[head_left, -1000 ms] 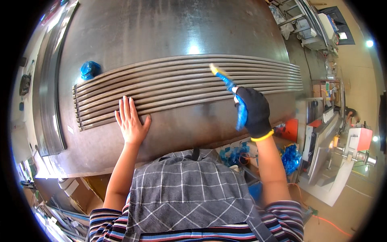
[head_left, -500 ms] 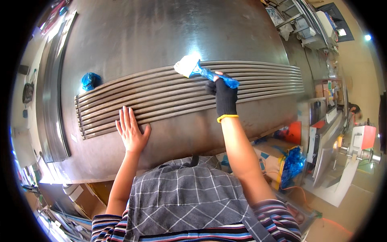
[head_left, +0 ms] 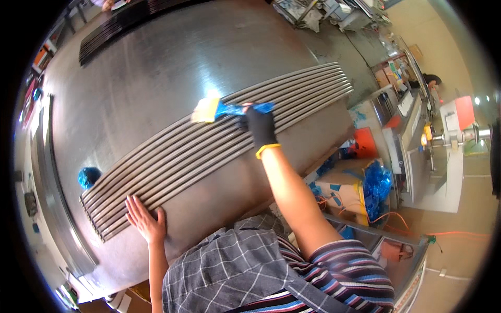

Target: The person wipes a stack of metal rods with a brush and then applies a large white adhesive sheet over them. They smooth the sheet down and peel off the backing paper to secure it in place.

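A row of long, thin metal rods (head_left: 177,148) lies side by side across the metal-topped table (head_left: 182,78). My right hand (head_left: 260,127), in a black glove with a yellow cuff, is closed around the blue-wrapped handle of a wide brush (head_left: 206,110). The pale bristles point left over the middle of the rods; whether they touch is unclear. Bare and with fingers stretched out, my left hand (head_left: 145,221) rests flat on the near edge of the rods, toward their left end. Beyond that end sits a blue-wrapped round item (head_left: 89,178).
Another set of dark strips (head_left: 125,26) lies at the table's far left, with another person's hand (head_left: 108,4) behind it. A long dark metal bar (head_left: 58,172) runs along the left. At right stand a cardboard box (head_left: 342,182) with blue plastic and some machinery (head_left: 451,130).
My view has turned, so the rods now slant up to the right. The brush in my right hand appears farther left, its bristles lower over the rods. My left hand stays flat on them.
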The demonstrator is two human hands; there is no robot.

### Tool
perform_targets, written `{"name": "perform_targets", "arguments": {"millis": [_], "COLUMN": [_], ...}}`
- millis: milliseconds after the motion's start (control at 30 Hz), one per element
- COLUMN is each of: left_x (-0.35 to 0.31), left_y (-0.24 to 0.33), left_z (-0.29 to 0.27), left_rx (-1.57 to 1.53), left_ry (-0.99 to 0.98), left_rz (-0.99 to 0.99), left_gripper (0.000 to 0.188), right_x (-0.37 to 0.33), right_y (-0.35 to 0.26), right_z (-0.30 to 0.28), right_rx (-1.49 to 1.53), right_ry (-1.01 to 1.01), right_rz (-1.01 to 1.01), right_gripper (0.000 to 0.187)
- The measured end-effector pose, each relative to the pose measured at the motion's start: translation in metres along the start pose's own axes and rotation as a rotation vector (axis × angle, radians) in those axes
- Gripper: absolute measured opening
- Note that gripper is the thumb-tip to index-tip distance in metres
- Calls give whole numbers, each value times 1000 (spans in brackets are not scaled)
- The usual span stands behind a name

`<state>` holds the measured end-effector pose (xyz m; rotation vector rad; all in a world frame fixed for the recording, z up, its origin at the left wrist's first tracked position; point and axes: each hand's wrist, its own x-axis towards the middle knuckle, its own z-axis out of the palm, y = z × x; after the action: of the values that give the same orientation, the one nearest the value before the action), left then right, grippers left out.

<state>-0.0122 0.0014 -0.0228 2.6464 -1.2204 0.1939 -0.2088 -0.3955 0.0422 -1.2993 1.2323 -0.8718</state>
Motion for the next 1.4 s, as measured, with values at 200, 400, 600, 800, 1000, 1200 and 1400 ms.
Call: {"name": "perform_targets", "arguments": {"millis": [200,400,600,800,1000,1200,1400], "left_x": [-9,-22,-25,-20,-9,-9,-3], "left_y": [2,53,184,297,339,340,344], "left_z": [-3,14,46,71,70,70,64], "left_rx": [10,94,-31,-149,44,69,76], "left_ry": [-58,96,175,177,88,85,98], "left_rz": [-5,-279,-539,-565,-527,-523,-515], "left_gripper": [87,78,73,57,53,52,52], "right_x": [111,189,243,320,311,367,288], "right_y": [-5,8,24,8,2,5,-60], "right_z": [-186,-293,-348,-449,-426,-496,-416], "right_rx": [308,467,310,461,296,-286,-1249], "right_ry": [365,419,213,532,156,338,-210], "right_rz": [158,-5,40,15,117,-513,-896], "right_gripper": [13,12,17,22,24,26,29]}}
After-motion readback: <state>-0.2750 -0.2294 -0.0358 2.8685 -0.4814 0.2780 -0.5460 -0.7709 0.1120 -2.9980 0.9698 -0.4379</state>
